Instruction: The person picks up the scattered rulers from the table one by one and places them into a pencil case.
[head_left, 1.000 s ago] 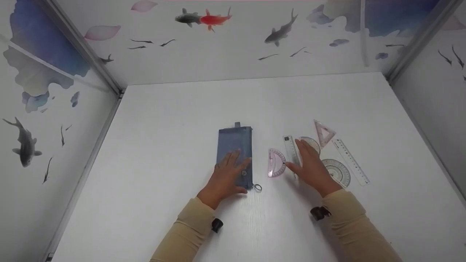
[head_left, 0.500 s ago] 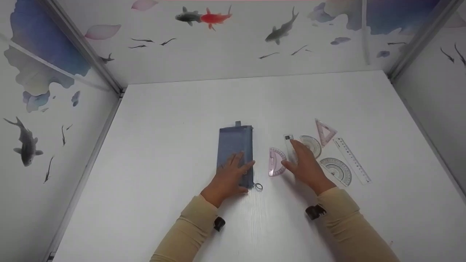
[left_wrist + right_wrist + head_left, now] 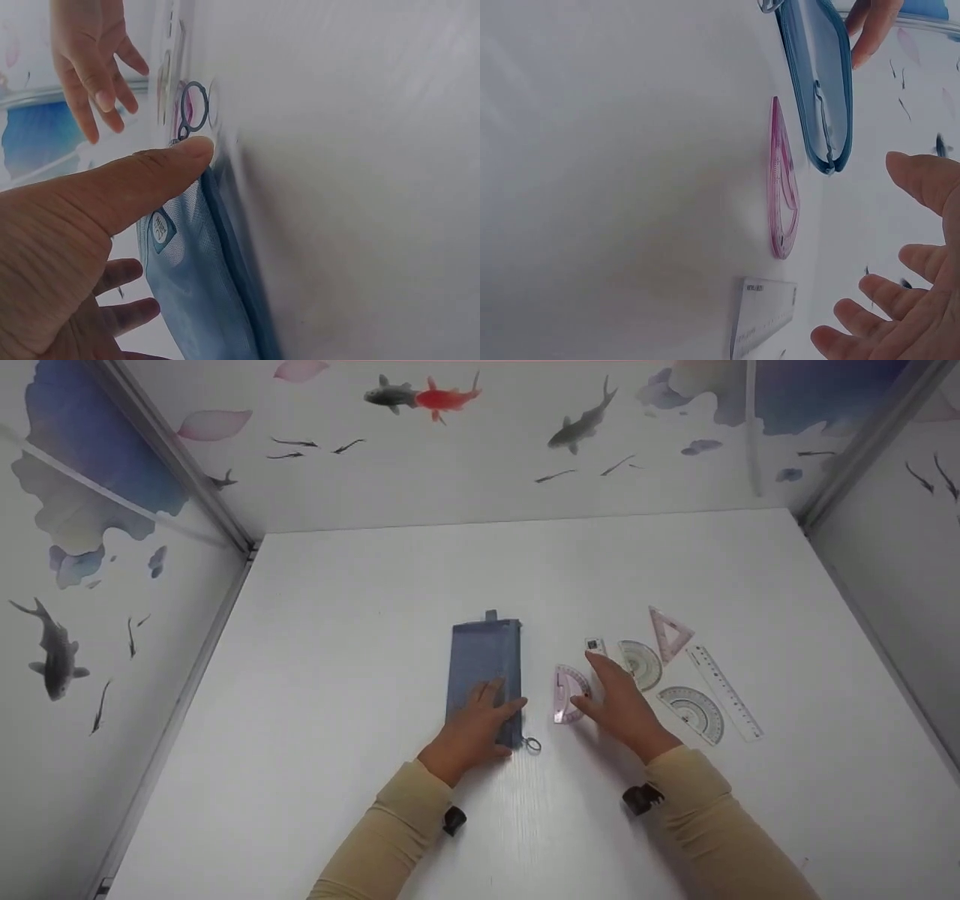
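Observation:
A blue mesh zip pouch (image 3: pixel 484 656) lies flat in the middle of the table, its ring pull (image 3: pixel 532 745) at the near right corner. My left hand (image 3: pixel 471 729) is over its lower half, fingers spread; in the left wrist view the thumb (image 3: pixel 142 180) stretches across near the ring. My right hand (image 3: pixel 624 706) hovers with fingers apart above the table, holding nothing. Below it are a pink protractor (image 3: pixel 564 701) and a clear ruler (image 3: pixel 595 645), mostly hidden by the hand. In the right wrist view the pink protractor (image 3: pixel 780 187) lies between pouch and ruler.
Right of my right hand lie two clear protractors (image 3: pixel 641 662) (image 3: pixel 691 716), a pink set square (image 3: pixel 670 634) and another clear ruler (image 3: pixel 726 692). Panels printed with fish (image 3: pixel 581 426) border the white table (image 3: pixel 360 585) at the back and both sides.
My right hand has moved left, from over the clear ruler towards the pink protractor. My left hand has shifted slightly right over the pouch. The drawing tools lie where they were.

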A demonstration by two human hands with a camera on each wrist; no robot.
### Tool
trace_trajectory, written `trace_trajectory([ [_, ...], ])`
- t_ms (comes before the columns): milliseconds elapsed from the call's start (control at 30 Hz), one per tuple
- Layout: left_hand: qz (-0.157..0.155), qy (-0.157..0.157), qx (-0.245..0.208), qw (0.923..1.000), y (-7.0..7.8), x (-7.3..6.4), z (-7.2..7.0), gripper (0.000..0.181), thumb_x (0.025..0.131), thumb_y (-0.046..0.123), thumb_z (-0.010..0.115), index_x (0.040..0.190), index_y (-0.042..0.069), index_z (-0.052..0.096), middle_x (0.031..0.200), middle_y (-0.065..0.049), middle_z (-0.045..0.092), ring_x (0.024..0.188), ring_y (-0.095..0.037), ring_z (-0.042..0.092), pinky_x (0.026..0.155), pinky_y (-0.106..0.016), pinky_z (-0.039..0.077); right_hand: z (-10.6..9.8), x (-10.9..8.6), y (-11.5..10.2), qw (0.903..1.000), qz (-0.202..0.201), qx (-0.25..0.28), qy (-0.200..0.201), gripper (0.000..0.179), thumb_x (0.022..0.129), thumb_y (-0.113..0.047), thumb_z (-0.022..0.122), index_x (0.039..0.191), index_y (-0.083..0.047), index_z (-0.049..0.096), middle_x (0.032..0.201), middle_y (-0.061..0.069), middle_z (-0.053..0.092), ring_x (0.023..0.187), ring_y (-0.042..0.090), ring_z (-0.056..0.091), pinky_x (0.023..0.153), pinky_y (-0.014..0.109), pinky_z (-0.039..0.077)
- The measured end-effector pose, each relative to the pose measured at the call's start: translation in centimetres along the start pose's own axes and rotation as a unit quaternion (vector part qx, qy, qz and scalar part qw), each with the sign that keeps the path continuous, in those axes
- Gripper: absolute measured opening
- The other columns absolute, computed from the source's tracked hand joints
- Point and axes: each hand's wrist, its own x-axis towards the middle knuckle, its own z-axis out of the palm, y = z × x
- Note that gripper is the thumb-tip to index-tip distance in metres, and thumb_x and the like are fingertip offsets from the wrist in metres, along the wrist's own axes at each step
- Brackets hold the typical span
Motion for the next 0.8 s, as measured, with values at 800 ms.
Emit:
trace_trajectory([
  [800,0.027,0.028,0.013,0.9992,0.25,0.01,0.11,0.064,0.08,0.02,0.08,0.138,0.017,0.052,0.152,-0.017,0.033,0.14,-0.035,0.029,0.101,-0.044,0.043,0.75,0.63,-0.65,0.997,0.05,0.059,-0.001,0.076,0.087,-0.016,0.071,0.148,0.001,0.028,0.149,0.028,0.033,0.137,0.043,0.032,0.11,0.052,0.027],
])
